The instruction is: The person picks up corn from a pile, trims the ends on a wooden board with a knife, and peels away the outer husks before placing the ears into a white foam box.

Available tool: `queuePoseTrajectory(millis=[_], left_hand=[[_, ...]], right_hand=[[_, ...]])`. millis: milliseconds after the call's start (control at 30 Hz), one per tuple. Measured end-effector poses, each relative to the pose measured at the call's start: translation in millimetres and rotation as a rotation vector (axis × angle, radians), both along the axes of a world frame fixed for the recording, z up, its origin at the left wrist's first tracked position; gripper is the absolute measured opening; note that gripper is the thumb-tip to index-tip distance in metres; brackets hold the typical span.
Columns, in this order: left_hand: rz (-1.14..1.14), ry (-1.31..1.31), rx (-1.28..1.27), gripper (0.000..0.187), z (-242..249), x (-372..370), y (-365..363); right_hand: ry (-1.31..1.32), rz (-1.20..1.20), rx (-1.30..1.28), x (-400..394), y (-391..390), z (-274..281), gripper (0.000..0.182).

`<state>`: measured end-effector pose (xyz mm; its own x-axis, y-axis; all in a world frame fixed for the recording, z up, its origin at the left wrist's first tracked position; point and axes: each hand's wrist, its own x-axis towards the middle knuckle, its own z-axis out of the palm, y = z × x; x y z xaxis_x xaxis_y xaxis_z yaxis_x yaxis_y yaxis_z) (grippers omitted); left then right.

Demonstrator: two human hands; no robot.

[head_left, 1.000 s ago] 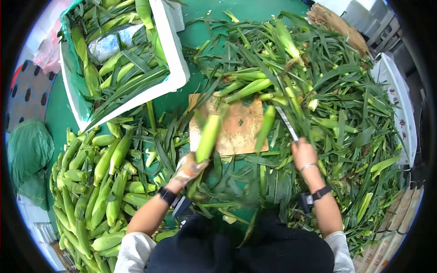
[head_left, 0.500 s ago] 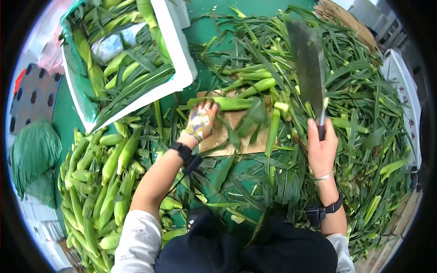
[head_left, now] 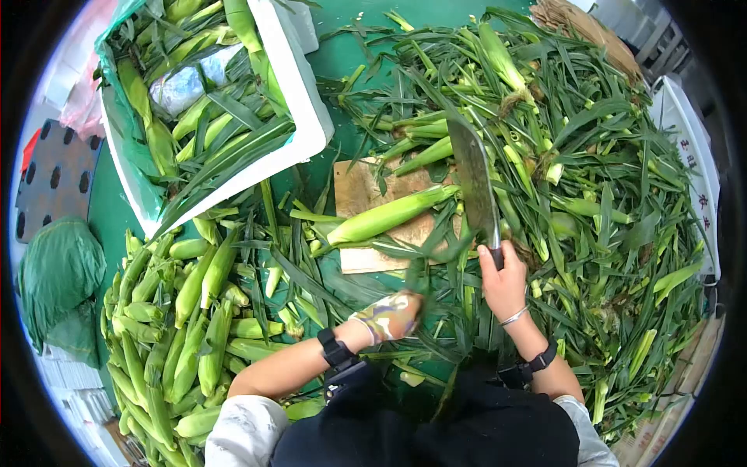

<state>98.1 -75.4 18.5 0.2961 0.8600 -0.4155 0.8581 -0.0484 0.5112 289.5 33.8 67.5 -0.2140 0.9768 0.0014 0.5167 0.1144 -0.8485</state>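
Note:
My right hand (head_left: 504, 282) is closed around the dark handle of a cleaver (head_left: 476, 175), whose broad blade points up and away over the board's right edge. On the wooden cutting board (head_left: 362, 261) lies an ear of corn (head_left: 385, 218) in its green husk, slanting up to the right, with its right end near the blade. My left hand (head_left: 397, 315), in a patterned glove, is below the board. Its fingers are curled and somewhat blurred, closed on a strip of corn leaf (head_left: 419, 279) that rises from the fist.
A white foam box (head_left: 315, 128) with a green liner and corn stands at upper left. Husked ears form a pile (head_left: 187, 342) on the left. Cut leaves and stalks (head_left: 591, 156) heap up on the right, beside a white box (head_left: 689, 171).
My left hand has let go of the corn and moved down and right to the leaves. The corn now lies tilted on the board. The cleaver has moved left and lower.

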Motion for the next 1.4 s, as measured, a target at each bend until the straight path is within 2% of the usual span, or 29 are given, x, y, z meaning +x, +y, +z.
queuePoseTrajectory(millis=[33, 67, 133, 167, 200, 300, 400, 467, 500, 533, 567, 600, 633, 667, 700, 733, 800, 833, 900, 967, 1033, 1067, 1167, 1233, 1267, 1300, 1333, 1367, 1400], left_hand=[[0.035, -0.363, 0.016, 0.039, 17, -1, 19], [0.187, -0.28, 0.41, 0.045, -16, -9, 29], [0.384, 0.099, 0.655, 0.058, 17, -50, 80], [0.278, 0.344, 0.658, 0.062, 12, -75, 97], [0.229, 0.319, 0.295, 0.064, 0, -98, 112], [0.242, 0.411, 0.342, 0.062, -51, -132, 111], [0.268, 0.37, 0.237, 0.055, -19, -120, 96], [0.275, 0.377, 0.254, 0.052, -14, -112, 89], [0.278, 0.382, 0.274, 0.05, -12, -110, 85], [0.277, 0.384, 0.309, 0.052, -8, -110, 81], [0.286, 0.383, 0.308, 0.052, -6, -112, 74], [0.469, 0.135, 0.236, 0.056, -3, -119, 67], [0.655, -0.119, 0.162, 0.06, 3, -126, 59], [0.787, -0.347, -0.056, 0.061, 27, -129, 50], [0.98, -0.741, -0.227, 0.053, 48, -128, 30], [1.023, -0.899, -0.147, 0.046, 21, -137, 10], [1.298, -1.261, -0.108, 0.037, 16, -134, -21], [1.533, -1.478, -0.139, 0.034, 38, -122, -30], [1.658, -1.689, 0.048, 0.035, 13, -131, -67], [1.71, -1.621, 0.243, 0.036, 13, -140, -107], [1.565, -1.182, 0.428, 0.043, 46, -146, -148], [1.55, -0.878, 0.404, 0.049, 70, -153, -166], [1.545, -0.429, 0.536, 0.066, 88, -184, -251], [1.573, -0.266, 0.471, 0.08, 125, -196, -289], [1.563, -0.081, 0.509, 0.077, 132, -201, -317], [1.542, 0.09, 0.542, 0.074, 142, -211, -347], [1.568, 0.432, 0.42, 0.072, 161, -218, -382], [1.55, 0.75, 0.292, 0.07, 182, -226, -418], [1.569, 0.848, 0.355, 0.069, 203, -231, -452]], right_hand=[[-0.067, 0.01, -0.02, 3, 1, -8, 0.029], [-0.058, 0.005, -0.013, 5, 2, -14, 0.031], [0.001, -0.009, 0.009, 3, 11, -3, 0.031], [0.081, -0.038, 0.031, -3, 18, 5, 0.03], [0.176, -0.044, 0.047, -10, 24, 24, 0.029], [0.496, -0.065, 0.289, -36, 37, 79, 0.021], [0.613, -0.111, 0.384, -51, 29, 69, 0.021], [0.131, 0.023, 0.339, -41, 11, 12, 0.022], [0.036, 0.061, 0.046, -43, -3, -12, 0.023], [-0.432, 0.202, -0.126, -36, -10, -51, 0.027], [-0.272, 0.173, -0.207, -25, -18, -67, 0.03], [-0.246, 0.169, -0.155, -14, -18, -62, 0.032], [-0.138, 0.033, -0.639, -11, -8, -41, 0.035], [-0.224, 0.082, -0.478, 0, -4, -45, 0.035], [-0.297, 0.132, -0.305, 4, 1, -50, 0.036], [-0.302, 0.127, -0.207, 0, -3, -46, 0.033], [-0.2, 0.149, -0.184, -18, -25, -11, 0.031], [-0.107, 0.153, -0.15, -27, -35, 5, 0.029], [-0.009, 0.304, -0.255, -34, -58, 10, 0.026], [-0.052, 0.517, -0.237, -33, -72, -14, 0.026], [-0.214, 0.584, -0.271, -17, -75, -40, 0.025], [-0.206, 0.524, -0.274, -4, -75, -49, 0.025], [-0.381, 0.355, -0.205, 38, -64, -49, 0.024], [-0.462, 0.178, -0.212, 79, -53, -46, 0.025], [-0.388, 0.215, -0.017, 125, -46, -76, 0.02], [-0.67, 0.12, -0.043, 151, -37, -69, 0.022], [-0.514, 0.022, 0.02, 185, -25, -87, 0.024], [-0.513, 0.014, 0.033, 180, -19, -62, 0.024], [-0.842, 0.031, -0.108, 167, -19, -16, 0.036]])
